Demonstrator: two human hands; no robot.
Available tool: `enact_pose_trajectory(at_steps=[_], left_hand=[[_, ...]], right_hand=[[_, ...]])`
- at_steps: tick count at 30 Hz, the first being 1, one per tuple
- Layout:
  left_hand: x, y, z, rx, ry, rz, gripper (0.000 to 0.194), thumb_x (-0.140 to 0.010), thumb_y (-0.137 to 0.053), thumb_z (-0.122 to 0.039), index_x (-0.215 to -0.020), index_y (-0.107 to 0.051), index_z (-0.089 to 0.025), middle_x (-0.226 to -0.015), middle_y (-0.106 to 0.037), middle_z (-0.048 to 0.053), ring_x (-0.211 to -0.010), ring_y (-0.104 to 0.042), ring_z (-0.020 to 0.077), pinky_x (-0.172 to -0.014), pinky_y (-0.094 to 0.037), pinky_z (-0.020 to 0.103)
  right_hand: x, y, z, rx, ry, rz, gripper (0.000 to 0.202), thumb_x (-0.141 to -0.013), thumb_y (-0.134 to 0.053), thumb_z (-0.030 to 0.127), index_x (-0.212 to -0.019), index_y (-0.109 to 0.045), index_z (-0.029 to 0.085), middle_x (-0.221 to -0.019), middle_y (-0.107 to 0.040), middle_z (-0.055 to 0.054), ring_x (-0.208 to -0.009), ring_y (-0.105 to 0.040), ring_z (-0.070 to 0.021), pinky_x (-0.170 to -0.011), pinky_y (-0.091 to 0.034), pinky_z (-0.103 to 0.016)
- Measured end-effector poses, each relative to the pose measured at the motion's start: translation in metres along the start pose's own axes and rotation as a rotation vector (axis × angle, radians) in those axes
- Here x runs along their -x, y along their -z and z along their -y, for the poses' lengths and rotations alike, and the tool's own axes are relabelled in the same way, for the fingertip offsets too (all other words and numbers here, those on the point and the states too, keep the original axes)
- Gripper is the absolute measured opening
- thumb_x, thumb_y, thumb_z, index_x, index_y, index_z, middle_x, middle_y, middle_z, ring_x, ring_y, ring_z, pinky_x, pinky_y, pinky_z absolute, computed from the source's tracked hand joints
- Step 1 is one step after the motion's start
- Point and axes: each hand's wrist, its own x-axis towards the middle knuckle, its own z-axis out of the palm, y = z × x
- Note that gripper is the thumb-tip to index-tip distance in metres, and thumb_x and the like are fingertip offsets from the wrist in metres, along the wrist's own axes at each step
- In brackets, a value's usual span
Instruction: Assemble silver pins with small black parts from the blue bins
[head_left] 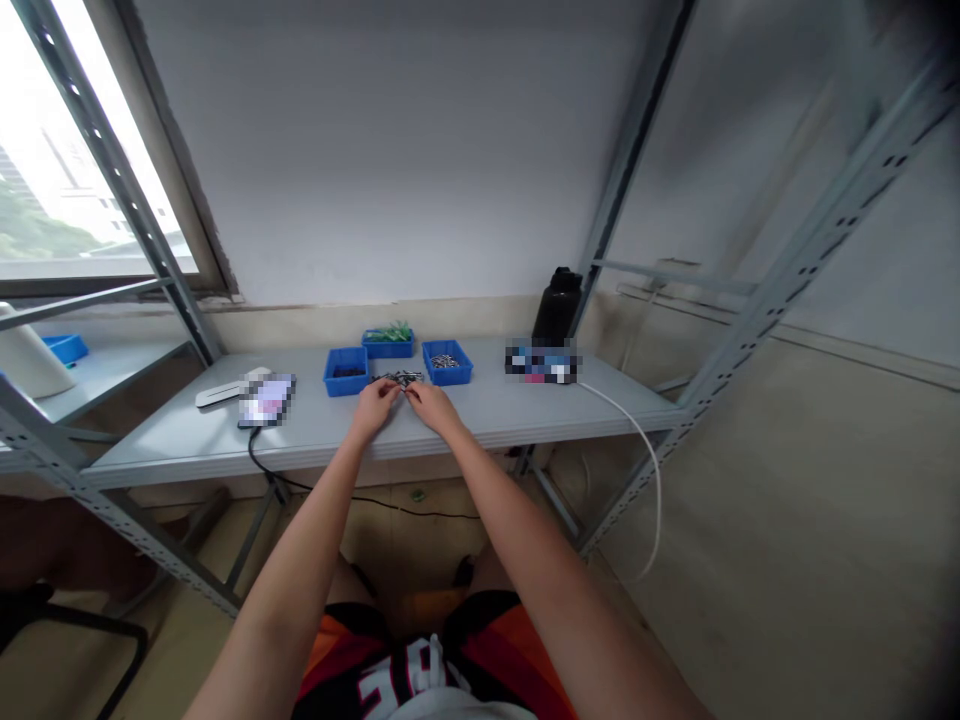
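Note:
My left hand (377,403) and my right hand (430,404) are close together over the front half of the shelf table (510,415). The fingers of both are pinched; whatever is between them is too small to make out. Just beyond the fingertips lies a loose pile of small dark and silvery parts (405,378). Around it stand three blue bins: the left bin (346,354) holds dark small pieces, the back bin (375,349) holds green strip-like pieces, and the right bin (462,377) holds small silvery parts.
A phone (268,400) with a black cable and a white flat object (217,395) lie to the left. A black bottle (557,307) stands at right behind a blurred-out item (541,360) with a white cable (651,455). Metal shelf posts (630,130) frame the table.

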Motion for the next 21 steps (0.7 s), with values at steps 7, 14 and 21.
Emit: enact_pose_trajectory(at_steps=[7, 14, 21], left_hand=[[0.0002, 0.0001, 0.0000, 0.008, 0.001, -0.002, 0.019, -0.082, -0.057, -0.030, -0.086, -0.069, -0.016, -0.086, -0.072, 0.007, -0.079, -0.063, 0.0200, -0.077, -0.047, 0.030], [-0.0001, -0.0009, -0.0004, 0.032, -0.015, -0.015, 0.020, -0.082, -0.056, -0.031, -0.085, -0.069, -0.015, -0.085, -0.072, 0.008, -0.079, -0.063, 0.0204, -0.077, -0.047, 0.030], [0.0012, 0.0001, -0.0048, 0.053, -0.049, -0.024, 0.017, -0.080, -0.057, -0.030, -0.084, -0.066, -0.016, -0.087, -0.071, 0.007, -0.083, -0.064, 0.0197, -0.082, -0.048, 0.031]], right_hand=[[0.0003, 0.0009, -0.0002, -0.004, 0.019, -0.010, 0.020, -0.096, -0.049, 0.023, -0.099, -0.069, 0.022, -0.094, -0.072, -0.007, -0.087, -0.066, -0.0196, -0.079, -0.047, -0.028], [0.0006, 0.0030, 0.0015, 0.026, -0.015, 0.002, 0.022, -0.097, -0.048, 0.024, -0.102, -0.068, 0.021, -0.097, -0.072, -0.009, -0.090, -0.067, -0.0219, -0.080, -0.047, -0.030], [0.0010, 0.0044, 0.0032, -0.007, 0.012, 0.029, 0.022, -0.096, -0.048, 0.024, -0.101, -0.069, 0.021, -0.101, -0.072, -0.009, -0.090, -0.066, -0.0198, -0.080, -0.046, -0.028]])
